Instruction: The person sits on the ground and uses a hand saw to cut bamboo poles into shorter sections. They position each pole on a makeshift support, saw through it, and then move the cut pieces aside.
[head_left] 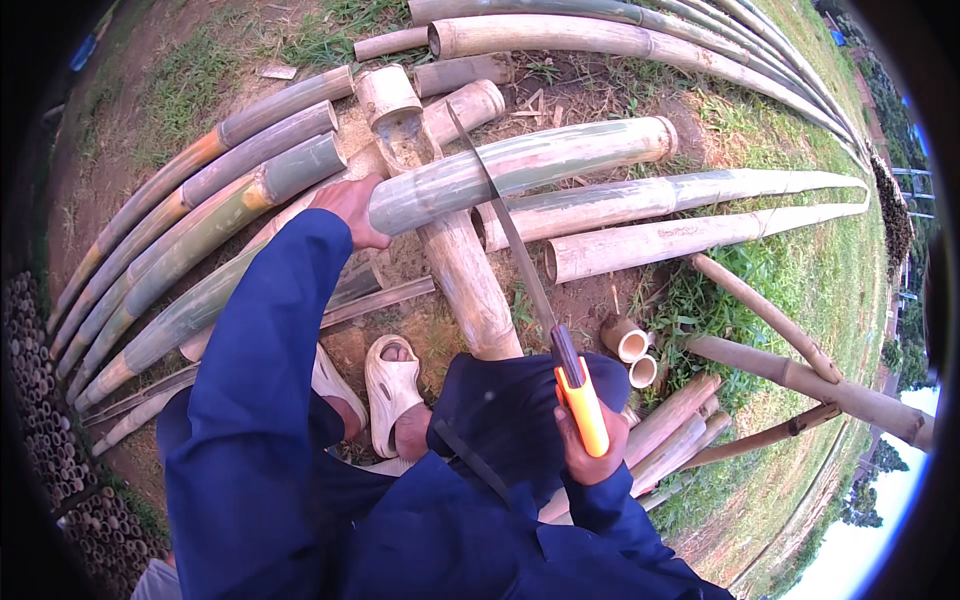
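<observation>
A greenish bamboo pole (560, 158) lies across a notched bamboo support (466, 285) in front of me. My left hand (350, 208) grips the pole at its left end, the fingers partly hidden. In my right hand (592, 445) is the orange handle of a hand saw (520, 255), held low by my right knee. Its long, narrow blade points away from me and crosses over the pole just right of the support. I cannot tell whether the teeth have cut into the bamboo.
Several bamboo poles (215, 180) fan out to the left; longer poles (640, 45) lie at the far right. Two more (650, 245) lie right of the support. Short bamboo cups (625, 340) and cut pieces (675, 420) sit near my right knee. Stacked bamboo ends (40, 400) line the left edge.
</observation>
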